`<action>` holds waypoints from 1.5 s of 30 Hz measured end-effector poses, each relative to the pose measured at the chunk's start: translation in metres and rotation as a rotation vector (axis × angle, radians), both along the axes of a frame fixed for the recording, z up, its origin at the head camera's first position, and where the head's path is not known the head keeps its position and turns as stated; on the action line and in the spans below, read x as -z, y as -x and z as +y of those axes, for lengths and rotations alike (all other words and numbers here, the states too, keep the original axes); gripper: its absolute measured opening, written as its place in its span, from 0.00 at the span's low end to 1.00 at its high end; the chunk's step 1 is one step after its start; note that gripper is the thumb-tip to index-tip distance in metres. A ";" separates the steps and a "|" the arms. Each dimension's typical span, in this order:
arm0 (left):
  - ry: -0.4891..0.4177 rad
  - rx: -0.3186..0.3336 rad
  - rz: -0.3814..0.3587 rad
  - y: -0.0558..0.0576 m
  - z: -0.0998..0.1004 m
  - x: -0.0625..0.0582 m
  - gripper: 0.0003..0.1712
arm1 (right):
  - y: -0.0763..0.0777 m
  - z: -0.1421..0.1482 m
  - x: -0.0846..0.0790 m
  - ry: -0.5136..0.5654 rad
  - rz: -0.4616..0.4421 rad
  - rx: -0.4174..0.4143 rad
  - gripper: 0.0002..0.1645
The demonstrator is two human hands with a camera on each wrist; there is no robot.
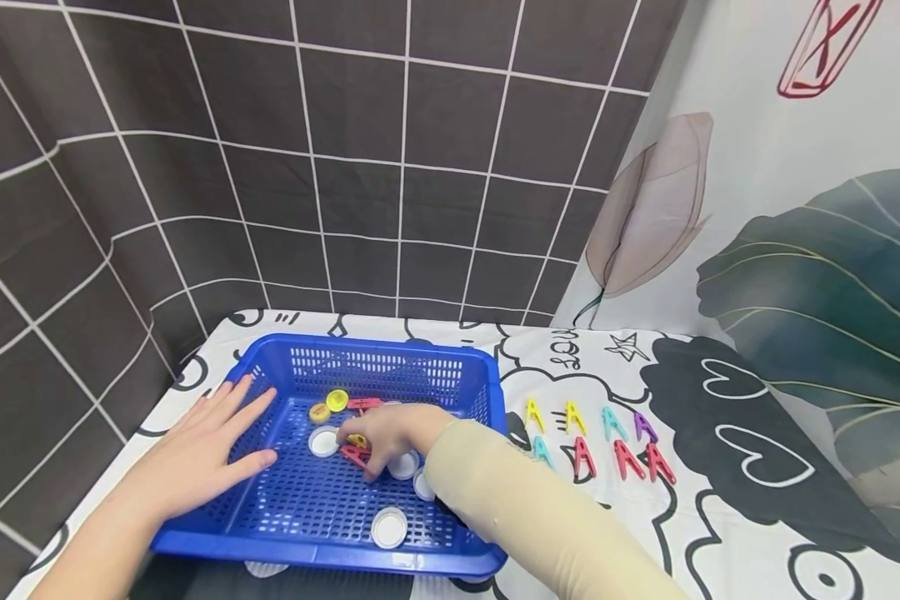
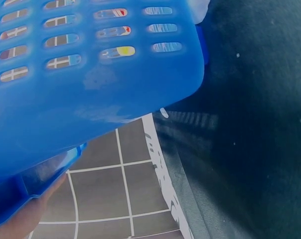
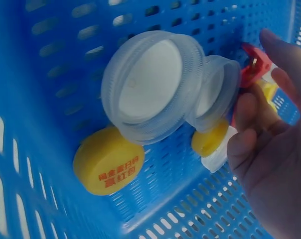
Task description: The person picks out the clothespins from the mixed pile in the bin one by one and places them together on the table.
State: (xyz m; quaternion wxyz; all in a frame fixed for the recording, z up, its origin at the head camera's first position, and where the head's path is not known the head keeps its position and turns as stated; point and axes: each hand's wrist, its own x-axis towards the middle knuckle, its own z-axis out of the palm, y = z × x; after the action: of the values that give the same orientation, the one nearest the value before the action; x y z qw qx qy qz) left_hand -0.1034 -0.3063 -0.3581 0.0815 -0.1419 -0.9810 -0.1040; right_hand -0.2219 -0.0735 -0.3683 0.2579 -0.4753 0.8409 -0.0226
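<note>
A blue perforated basket [image 1: 322,552] stands before me. My left hand [image 1: 202,454], fingers spread, lies over its left rim; in the left wrist view only part of that hand [image 2: 23,219] shows, by the rim. My right hand [image 1: 390,429] reaches down inside, thumb and fingers apart around a red clothespin [image 1: 355,456]. In the right wrist view, this red clothespin [image 3: 255,64] lies right at the fingertips. Another red clothespin [image 1: 363,403] is behind the hand. Clear bottle caps [image 3: 150,87] and yellow bottle caps [image 3: 110,162] lie about the basket floor.
Right of the basket, several clothespins lie in two rows on the patterned cloth, among them a yellow clothespin [image 1: 534,414], a purple clothespin [image 1: 645,427] and a red clothespin [image 1: 583,458]. A dark gridded curtain [image 1: 360,200] hangs behind and at the left.
</note>
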 end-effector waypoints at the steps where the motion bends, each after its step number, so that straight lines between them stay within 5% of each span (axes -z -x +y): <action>1: 0.000 -0.001 -0.005 0.000 0.001 0.000 0.43 | -0.001 0.000 0.001 -0.002 0.005 0.004 0.36; 12: -0.002 -0.005 -0.039 0.002 0.003 -0.003 0.43 | 0.000 -0.001 0.002 -0.004 0.042 0.018 0.27; 28: -0.001 -0.002 -0.025 0.002 0.004 -0.003 0.43 | -0.007 -0.001 0.003 -0.058 0.117 -0.057 0.39; 45: 0.000 -0.004 -0.007 0.000 0.001 0.000 0.43 | 0.001 -0.001 -0.012 0.028 -0.054 -0.009 0.36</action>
State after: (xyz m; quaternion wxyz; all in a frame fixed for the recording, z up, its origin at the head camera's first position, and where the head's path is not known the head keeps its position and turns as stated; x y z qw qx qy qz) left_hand -0.1034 -0.3058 -0.3584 0.0785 -0.1396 -0.9815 -0.1045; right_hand -0.2227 -0.0745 -0.3565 0.2740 -0.4818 0.8311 -0.0463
